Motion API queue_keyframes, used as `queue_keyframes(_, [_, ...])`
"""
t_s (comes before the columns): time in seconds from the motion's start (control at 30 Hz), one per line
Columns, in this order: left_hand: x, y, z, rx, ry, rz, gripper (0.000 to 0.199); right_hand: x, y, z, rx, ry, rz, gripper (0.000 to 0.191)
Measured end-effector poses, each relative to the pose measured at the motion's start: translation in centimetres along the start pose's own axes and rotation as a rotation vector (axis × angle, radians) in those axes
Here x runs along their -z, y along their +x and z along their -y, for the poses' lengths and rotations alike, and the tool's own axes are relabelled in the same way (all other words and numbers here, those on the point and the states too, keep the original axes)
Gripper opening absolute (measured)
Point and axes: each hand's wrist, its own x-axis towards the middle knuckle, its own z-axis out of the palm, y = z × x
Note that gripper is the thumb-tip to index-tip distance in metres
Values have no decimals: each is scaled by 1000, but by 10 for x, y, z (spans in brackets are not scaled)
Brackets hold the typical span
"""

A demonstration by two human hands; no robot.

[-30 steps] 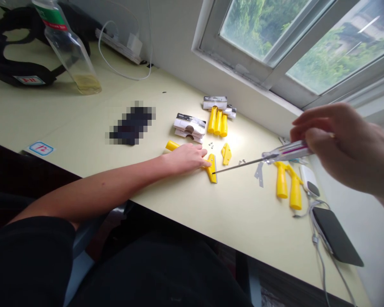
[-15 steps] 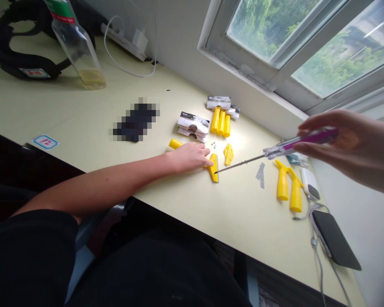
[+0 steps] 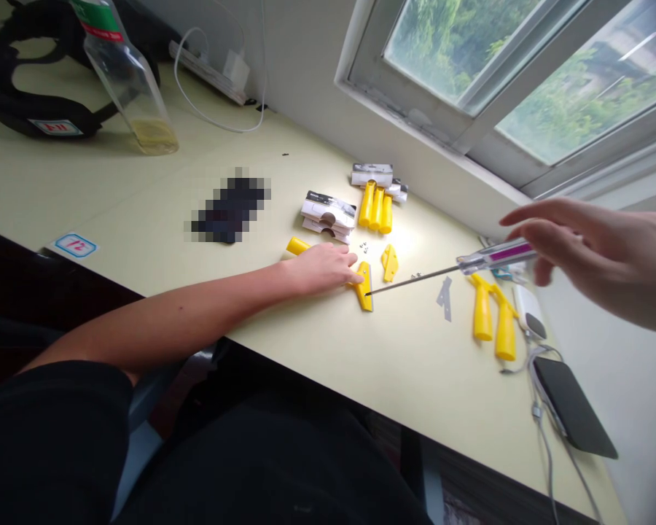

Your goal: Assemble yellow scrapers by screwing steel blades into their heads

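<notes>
The right grip (image 3: 595,262), fingers lightly closed, holds a purple-striped screwdriver (image 3: 497,255) whose shaft runs left to a yellow plastic part (image 3: 364,286), which lies across it on the surface (image 3: 415,364), touched by the nearer, open left grip (image 3: 320,268).

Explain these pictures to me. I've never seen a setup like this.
These come from a camera worn on a person's head, looking forward and down, so you see their own arms; no machine is involved. The left hand rests against a yellow plastic part with a metal blade. The right hand holds a screwdriver with a clear and purple handle, its tip at that part. On the pale yellow desk lie more yellow plastic handles, white and black packaging cards and tiny screws.
</notes>
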Motion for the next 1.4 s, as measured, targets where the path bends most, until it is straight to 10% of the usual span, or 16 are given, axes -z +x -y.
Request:
queue_keyframes(0.2, [0,0,1,4,1,15,31,-9,-3,6,231,340,98,50])
queue_keyframes(0.4, [2,1,0,7,9,21,31,-11,-1,26,-43,69,-117,41])
queue_keyframes(0.53, [2,1,0,9,4,29,32,-6,2,17,133,367,86,47])
queue_keyframes(0.7, [0,0,1,11,6,11,32,4,2,7,48,-177,46,53])
queue_keyframes(0.87, [-2,0,2,-3,-3,-7,32,8,0,3,187,170,177,57])
queue_keyframes(1.07, [-4,-1,3,-32,5,-50,30,0,4,15,-23,-7,71,53])
queue_keyframes(1.23, [-4,0,3,-33,3,-44,30,-1,0,10,216,412,119,56])
queue_keyframes(1.4, [-2,0,3,-11,1,-8,31,-6,1,22,-83,-56,76,55])
